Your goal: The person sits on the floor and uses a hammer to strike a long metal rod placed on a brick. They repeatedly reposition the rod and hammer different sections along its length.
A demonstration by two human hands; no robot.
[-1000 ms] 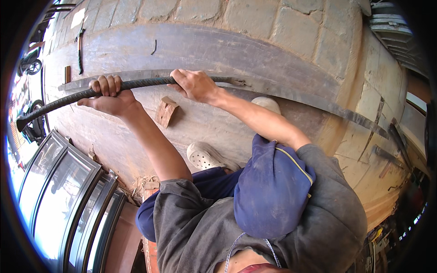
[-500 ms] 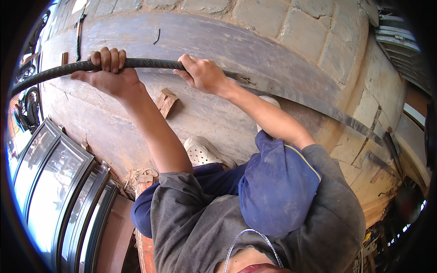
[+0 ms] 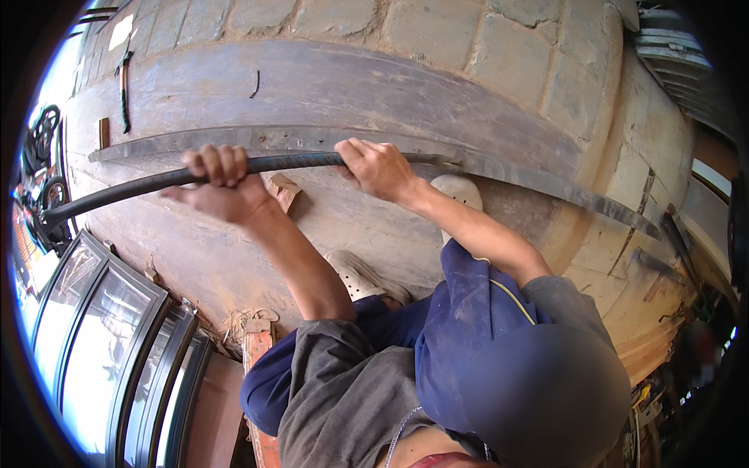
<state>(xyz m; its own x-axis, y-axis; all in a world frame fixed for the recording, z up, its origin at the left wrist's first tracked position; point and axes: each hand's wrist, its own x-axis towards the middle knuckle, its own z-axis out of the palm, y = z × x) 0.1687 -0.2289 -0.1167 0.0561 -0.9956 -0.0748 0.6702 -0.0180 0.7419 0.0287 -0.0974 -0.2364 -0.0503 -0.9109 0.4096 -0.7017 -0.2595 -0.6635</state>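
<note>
My left hand (image 3: 220, 186) and my right hand (image 3: 380, 168) both grip a long dark ribbed steel bar (image 3: 289, 162), held roughly level above the ground. The bar runs out to the left, and its far end (image 3: 55, 214) dips toward the picture's edge. Its right end, just past my right hand, lies close over a long flat metal strip (image 3: 546, 187) that stretches across the concrete. A small wooden block (image 3: 282, 190) lies under the bar between my hands. My light shoes (image 3: 462, 189) (image 3: 360, 273) stand below the bar.
Dark-framed glass panels (image 3: 94, 335) lie at the lower left. At the far left edge there is a wheel (image 3: 39, 132). Stone paving (image 3: 437, 39) runs along the top. A thin metal piece (image 3: 122, 86) lies on the concrete slab (image 3: 328, 86) at upper left, and more metal strips (image 3: 679, 242) lie at the right.
Both hands, still on the bar, rose in the picture and now sit lower and a little further right. The grip looks the same.
</note>
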